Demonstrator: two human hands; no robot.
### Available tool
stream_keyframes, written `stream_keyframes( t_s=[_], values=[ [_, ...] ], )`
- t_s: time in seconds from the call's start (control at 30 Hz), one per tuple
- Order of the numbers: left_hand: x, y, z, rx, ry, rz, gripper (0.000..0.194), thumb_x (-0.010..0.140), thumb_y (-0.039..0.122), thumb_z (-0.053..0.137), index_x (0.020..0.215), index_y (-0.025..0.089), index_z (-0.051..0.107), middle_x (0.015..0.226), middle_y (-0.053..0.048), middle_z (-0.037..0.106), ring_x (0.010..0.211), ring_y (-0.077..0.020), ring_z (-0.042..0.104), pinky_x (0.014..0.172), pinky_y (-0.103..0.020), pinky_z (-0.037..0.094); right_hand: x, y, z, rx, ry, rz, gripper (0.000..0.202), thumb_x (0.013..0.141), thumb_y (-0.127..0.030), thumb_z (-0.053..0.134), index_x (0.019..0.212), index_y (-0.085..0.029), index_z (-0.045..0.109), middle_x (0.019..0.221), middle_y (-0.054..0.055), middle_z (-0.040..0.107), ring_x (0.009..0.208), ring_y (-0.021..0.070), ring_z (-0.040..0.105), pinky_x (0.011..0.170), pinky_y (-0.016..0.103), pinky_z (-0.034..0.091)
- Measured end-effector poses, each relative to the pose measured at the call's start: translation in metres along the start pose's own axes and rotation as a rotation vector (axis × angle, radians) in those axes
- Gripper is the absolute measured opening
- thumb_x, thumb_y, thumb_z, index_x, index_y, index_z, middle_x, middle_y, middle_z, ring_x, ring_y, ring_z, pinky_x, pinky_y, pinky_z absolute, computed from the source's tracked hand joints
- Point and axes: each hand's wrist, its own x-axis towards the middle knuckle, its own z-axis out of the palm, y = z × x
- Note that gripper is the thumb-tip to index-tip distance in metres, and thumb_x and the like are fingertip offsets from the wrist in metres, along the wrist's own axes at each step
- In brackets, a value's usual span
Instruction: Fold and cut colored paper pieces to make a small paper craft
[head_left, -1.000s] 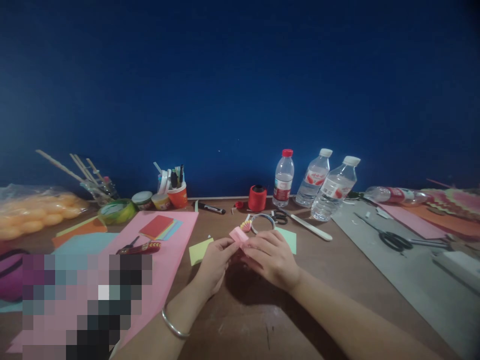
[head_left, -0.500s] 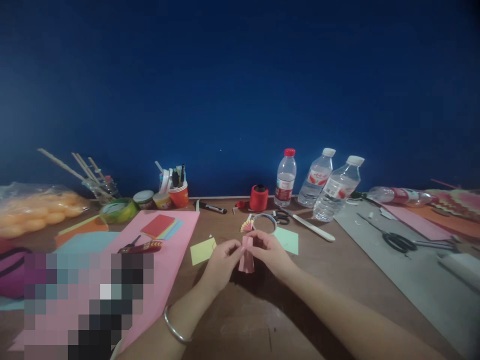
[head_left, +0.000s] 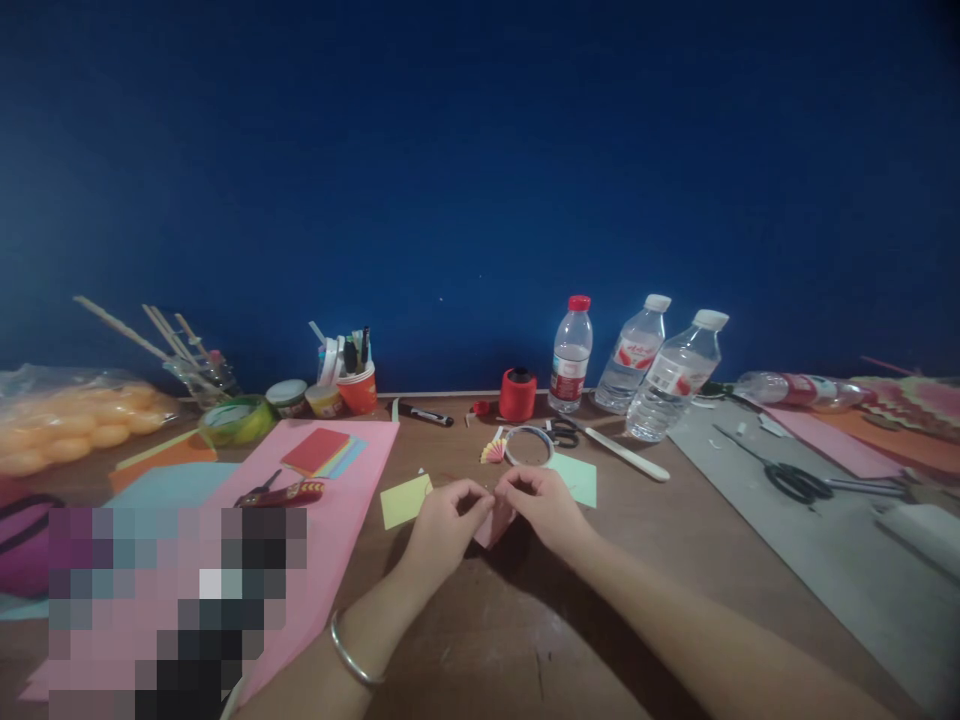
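Observation:
Between my fingertips is a small pink piece of folded paper (head_left: 493,527), tilted above the brown table. My left hand (head_left: 450,520) pinches it from the left, and my right hand (head_left: 541,505) grips it from the right. Part of the paper is hidden by the fingers. Just beyond my hands lie a small yellow-and-red paper fan (head_left: 493,451) and a roll of tape (head_left: 529,447). A yellow paper sheet (head_left: 403,505) is beside my left hand, and a mint green sheet (head_left: 579,480) sits partly behind my right.
Black-handled scissors (head_left: 562,432), a white stick (head_left: 626,455), a red thread spool (head_left: 518,394) and several bottles (head_left: 571,375) stand or lie toward the back. Pink paper (head_left: 352,470) with a utility knife (head_left: 289,494) is at left; a grey mat (head_left: 757,520) with more scissors is at right.
The pink paper has turned from upright, face showing, to a slant, with less of it visible. My right fingers have curled and shifted slightly; the surrounding things stay put.

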Motion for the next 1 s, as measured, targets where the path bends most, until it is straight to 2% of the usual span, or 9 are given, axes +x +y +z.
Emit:
stream_keyframes(
  t_s=[0.07, 0.2, 0.27, 0.47, 0.63, 0.7, 0.77, 0.87, 1.0],
  values=[
    [0.0, -0.001, 0.001, -0.026, 0.009, -0.016, 0.017, 0.072, 0.028, 0.052, 0.062, 0.016, 0.059, 0.058, 0.001, 0.058, 0.056, -0.0139, 0.052, 0.053, -0.023, 0.038, 0.001, 0.003, -0.001, 0.004, 0.029, 0.001, 0.013, 0.069, -0.023, 0.052, 0.059, -0.016, 0.058, 0.054, -0.001, 0.055, 0.052, 0.012, 0.051, 0.053, 0.024, 0.042],
    [0.001, -0.004, 0.002, -0.164, 0.003, -0.183, 0.019, 0.073, 0.032, 0.05, 0.065, 0.016, 0.057, 0.05, 0.003, 0.055, 0.045, -0.0123, 0.051, 0.045, -0.022, 0.039, 0.005, 0.009, -0.006, 0.085, 0.137, 0.026, 0.015, 0.069, -0.028, 0.056, 0.061, -0.015, 0.058, 0.056, 0.0, 0.056, 0.054, 0.0121, 0.05, 0.055, 0.024, 0.039],
    [0.002, -0.005, 0.002, -0.196, 0.02, -0.217, 0.019, 0.073, 0.033, 0.05, 0.066, 0.015, 0.056, 0.05, 0.003, 0.054, 0.045, -0.0119, 0.051, 0.044, -0.021, 0.04, 0.006, 0.011, -0.008, 0.14, 0.167, 0.043, 0.016, 0.068, -0.03, 0.058, 0.062, -0.015, 0.059, 0.057, -0.001, 0.056, 0.055, 0.0118, 0.049, 0.055, 0.023, 0.038],
    [0.004, -0.006, -0.002, -0.133, 0.16, -0.127, 0.019, 0.075, 0.033, 0.05, 0.07, 0.016, 0.056, 0.057, 0.003, 0.054, 0.05, -0.0118, 0.052, 0.049, -0.021, 0.04, 0.009, 0.012, -0.007, 0.149, 0.129, 0.087, 0.013, 0.062, -0.027, 0.062, 0.058, -0.015, 0.058, 0.051, -0.004, 0.05, 0.05, 0.009, 0.042, 0.05, 0.021, 0.03],
    [0.004, -0.006, -0.008, 0.033, 0.264, -0.063, 0.022, 0.076, 0.035, 0.049, 0.071, 0.016, 0.059, 0.068, 0.0, 0.061, 0.066, -0.0156, 0.055, 0.062, -0.024, 0.04, 0.011, 0.012, -0.01, 0.178, 0.131, 0.08, 0.018, 0.067, -0.028, 0.057, 0.054, -0.015, 0.055, 0.046, -0.004, 0.048, 0.046, 0.009, 0.041, 0.048, 0.022, 0.031],
    [0.005, -0.007, -0.01, 0.032, 0.278, -0.085, 0.022, 0.076, 0.036, 0.049, 0.072, 0.016, 0.06, 0.069, 0.0, 0.062, 0.067, -0.0162, 0.056, 0.062, -0.025, 0.041, 0.012, 0.011, -0.011, 0.183, 0.147, 0.033, 0.015, 0.069, -0.028, 0.055, 0.061, -0.016, 0.056, 0.053, -0.002, 0.053, 0.05, 0.0105, 0.045, 0.051, 0.023, 0.035],
    [0.006, -0.008, -0.01, 0.023, 0.284, -0.1, 0.022, 0.075, 0.036, 0.05, 0.072, 0.016, 0.061, 0.07, -0.001, 0.063, 0.067, -0.0168, 0.056, 0.062, -0.025, 0.041, 0.01, 0.008, -0.011, 0.155, 0.135, -0.057, 0.012, 0.071, -0.027, 0.053, 0.079, -0.018, 0.057, 0.07, 0.0, 0.06, 0.061, 0.0129, 0.052, 0.058, 0.024, 0.039],
    [0.007, -0.011, -0.009, 0.004, 0.269, -0.097, 0.021, 0.073, 0.035, 0.052, 0.073, 0.016, 0.062, 0.07, -0.002, 0.063, 0.067, -0.0172, 0.057, 0.062, -0.026, 0.041, 0.006, 0.004, -0.009, 0.019, 0.068, -0.168, 0.027, 0.072, -0.023, 0.053, 0.099, -0.022, 0.053, 0.09, 0.002, 0.061, 0.075, 0.0145, 0.055, 0.067, 0.026, 0.042],
    [0.006, -0.012, -0.007, -0.05, 0.259, -0.054, 0.017, 0.073, 0.026, 0.052, 0.085, 0.017, 0.059, 0.07, 0.0, 0.061, 0.067, -0.0158, 0.056, 0.063, -0.025, 0.042, 0.002, 0.003, -0.006, -0.151, 0.05, -0.196, 0.013, 0.072, -0.022, 0.053, 0.083, -0.019, 0.06, 0.079, 0.001, 0.063, 0.071, 0.0143, 0.056, 0.068, 0.026, 0.043]
  ],
)
